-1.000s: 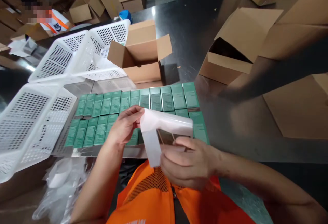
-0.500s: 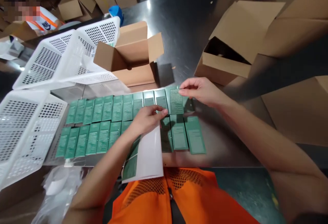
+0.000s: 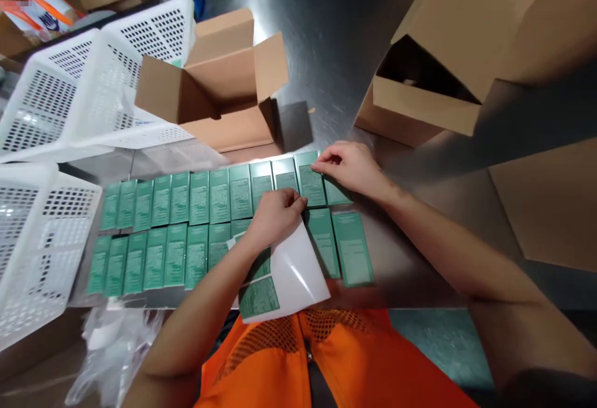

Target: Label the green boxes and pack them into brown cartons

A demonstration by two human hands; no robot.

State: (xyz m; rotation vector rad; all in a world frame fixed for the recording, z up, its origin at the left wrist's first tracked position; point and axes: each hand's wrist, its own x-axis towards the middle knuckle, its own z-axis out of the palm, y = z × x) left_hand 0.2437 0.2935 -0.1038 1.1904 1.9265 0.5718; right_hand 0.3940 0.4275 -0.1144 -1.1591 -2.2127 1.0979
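Head view — left hand [image 3: 276,214] fingers pinch glossy white sheet [image 3: 298,274]; right hand [image 3: 351,168] presses green label [image 3: 311,184].

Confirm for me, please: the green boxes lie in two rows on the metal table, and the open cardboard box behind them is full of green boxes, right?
Not quite: the head view shows the open cardboard box empty inside. The green boxes do lie in two rows on the metal table.

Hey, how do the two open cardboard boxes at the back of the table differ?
The left cardboard box is smaller, with all its flaps spread open and its bare inside lit. The right cardboard box is larger, with one big flap raised over a dark inside. The left one sits beside the white baskets. Both are plain brown, standing on the metal table.
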